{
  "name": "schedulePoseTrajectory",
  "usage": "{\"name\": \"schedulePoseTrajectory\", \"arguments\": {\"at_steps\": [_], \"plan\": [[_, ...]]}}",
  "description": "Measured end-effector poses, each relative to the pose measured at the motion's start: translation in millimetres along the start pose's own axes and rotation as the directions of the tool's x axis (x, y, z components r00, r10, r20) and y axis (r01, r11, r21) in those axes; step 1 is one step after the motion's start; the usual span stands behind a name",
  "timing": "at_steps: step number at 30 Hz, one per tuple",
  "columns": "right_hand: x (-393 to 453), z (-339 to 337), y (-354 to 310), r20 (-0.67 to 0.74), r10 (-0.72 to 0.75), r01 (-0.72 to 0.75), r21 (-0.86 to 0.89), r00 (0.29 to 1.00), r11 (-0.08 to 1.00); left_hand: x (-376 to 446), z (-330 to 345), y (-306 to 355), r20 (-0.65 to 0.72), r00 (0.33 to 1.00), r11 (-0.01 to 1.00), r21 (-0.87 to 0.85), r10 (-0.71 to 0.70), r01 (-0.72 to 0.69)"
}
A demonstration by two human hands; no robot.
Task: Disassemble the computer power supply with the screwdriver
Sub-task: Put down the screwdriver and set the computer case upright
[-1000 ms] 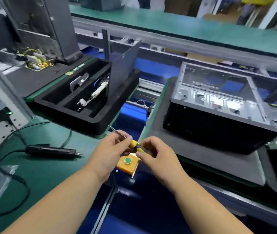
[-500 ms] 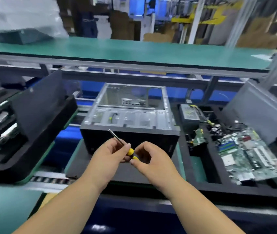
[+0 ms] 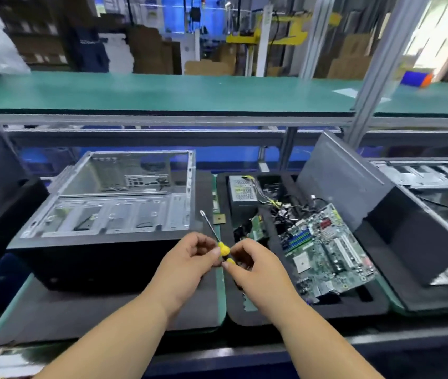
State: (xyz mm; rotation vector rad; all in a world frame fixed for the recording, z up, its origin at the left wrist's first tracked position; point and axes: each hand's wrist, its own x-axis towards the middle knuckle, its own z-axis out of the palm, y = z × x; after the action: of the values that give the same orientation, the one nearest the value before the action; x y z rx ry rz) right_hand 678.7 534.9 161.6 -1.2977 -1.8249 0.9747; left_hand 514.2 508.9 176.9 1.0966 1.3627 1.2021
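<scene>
Screwdriver (image 3: 212, 231) shaft tilts up-left, away; both hands pinch handle.

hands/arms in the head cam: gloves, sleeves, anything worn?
Nothing worn that shows. Left hand and right hand are bare, no gloves. Both forearms are uncovered up to the bottom edge of the frame, so no sleeves in view. No watch, wrist strap or bands at either wrist, no rings visible on the fingers. No markings or cables on them.

Bare shiny metal computer case (image 3: 113, 203), matt black foam tray (image 3: 313, 310), smooth green bench mat (image 3: 162, 91)
</scene>
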Motion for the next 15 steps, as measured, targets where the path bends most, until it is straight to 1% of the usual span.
{"name": "schedulePoseTrajectory", "arguments": {"at_steps": [4,6,10,13,15], "plan": [[5,-25,36,-0.066,0.132,-0.134,-0.025,0.989,0.991,14,20,-8,0.004,1.0,0.992,0.126,0.021,-0.021],[10,-35,58,-0.105,0.182,-0.187,-0.038,0.978,0.982,20,25,-11,-0.001,0.999,0.986,0.162,0.039,-0.038],[22,-47,106,-0.136,0.327,-0.342,-0.11,0.935,0.933,31,29,-15,-0.006,0.999,0.986,0.161,0.041,-0.04],[30,-49,137,-0.148,0.428,-0.45,-0.188,0.892,0.873,38,31,-17,-0.009,0.999,0.985,0.171,0.037,-0.035],[36,-48,150,-0.148,0.471,-0.493,-0.265,0.87,0.829,41,30,-18,-0.008,0.999,0.983,0.181,0.031,-0.029]]}}
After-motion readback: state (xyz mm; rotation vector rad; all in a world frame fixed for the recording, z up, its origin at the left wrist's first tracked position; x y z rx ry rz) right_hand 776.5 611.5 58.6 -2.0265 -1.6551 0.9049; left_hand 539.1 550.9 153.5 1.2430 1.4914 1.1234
